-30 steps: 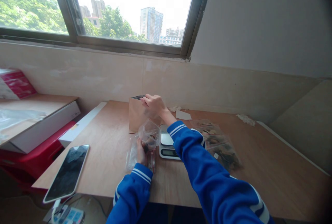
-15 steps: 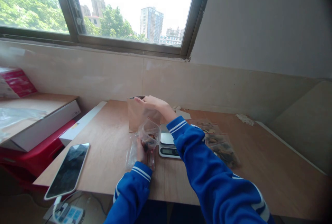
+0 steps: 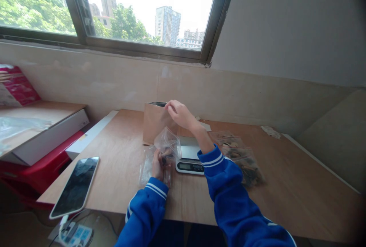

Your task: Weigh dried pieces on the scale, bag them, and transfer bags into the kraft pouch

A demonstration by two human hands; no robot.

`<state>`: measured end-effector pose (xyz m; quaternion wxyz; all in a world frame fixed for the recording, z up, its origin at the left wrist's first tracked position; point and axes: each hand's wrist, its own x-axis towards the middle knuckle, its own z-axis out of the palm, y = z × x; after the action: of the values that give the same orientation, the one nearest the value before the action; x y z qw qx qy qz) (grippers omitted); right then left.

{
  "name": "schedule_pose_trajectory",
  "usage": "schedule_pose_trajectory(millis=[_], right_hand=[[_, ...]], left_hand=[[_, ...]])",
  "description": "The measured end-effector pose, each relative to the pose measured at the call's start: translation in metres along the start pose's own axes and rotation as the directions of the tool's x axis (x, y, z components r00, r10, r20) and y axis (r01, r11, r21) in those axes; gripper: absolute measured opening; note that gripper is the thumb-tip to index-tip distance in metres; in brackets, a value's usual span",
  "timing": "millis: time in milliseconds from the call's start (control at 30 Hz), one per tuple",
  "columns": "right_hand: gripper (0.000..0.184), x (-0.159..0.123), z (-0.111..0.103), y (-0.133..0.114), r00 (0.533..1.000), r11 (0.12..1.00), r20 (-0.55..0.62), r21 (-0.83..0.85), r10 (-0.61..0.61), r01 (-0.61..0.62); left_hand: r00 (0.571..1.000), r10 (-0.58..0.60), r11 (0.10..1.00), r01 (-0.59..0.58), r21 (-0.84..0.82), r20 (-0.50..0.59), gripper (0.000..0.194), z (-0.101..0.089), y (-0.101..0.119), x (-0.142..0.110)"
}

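My left hand (image 3: 157,166) is closed around a clear plastic zip bag (image 3: 166,140) with dark pieces low inside it. The bag's mouth gapes upward. My right hand (image 3: 180,114) is above it, at the top right edge of a brown paper bag (image 3: 154,123) that stands upright and open. Its fingers are pinched together; what they hold, if anything, is too small to make out. A white digital scale (image 3: 190,167) with a metal plate sits just right of the plastic bag, partly under my right forearm. More clear plastic bags (image 3: 145,167) lie beneath my left hand.
Filled zip bags (image 3: 247,165) with dark and tan pieces lie right of the scale. A phone (image 3: 74,188) on a charging cable lies at the table's left edge, above a power strip (image 3: 77,235). A hand touches a pink box (image 3: 24,86) at far left.
My right hand has moved up and to the right, out of the paper bag's mouth to its right edge. The paper bag has shifted slightly. My left hand stays about where it was.
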<state>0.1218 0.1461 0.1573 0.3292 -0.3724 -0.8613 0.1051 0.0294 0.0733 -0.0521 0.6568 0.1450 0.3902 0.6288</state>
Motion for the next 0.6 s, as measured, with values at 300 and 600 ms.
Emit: schedule_pose_trajectory(millis=[300,600], right_hand=[[0.023,-0.045,0.029,0.034,0.753,0.992,0.649,-0.027,0.112,-0.124],[0.039,-0.051,0.067,0.041,0.629,0.980,0.777,-0.101,-0.030,0.170]], left_hand=[[0.995,0.060,0.998,-0.057,-0.039,0.082,0.048,0.002,0.003,-0.005],[0.998,0.047,0.998,-0.045,-0.050,0.038,0.048,-0.004,-0.003,0.002]])
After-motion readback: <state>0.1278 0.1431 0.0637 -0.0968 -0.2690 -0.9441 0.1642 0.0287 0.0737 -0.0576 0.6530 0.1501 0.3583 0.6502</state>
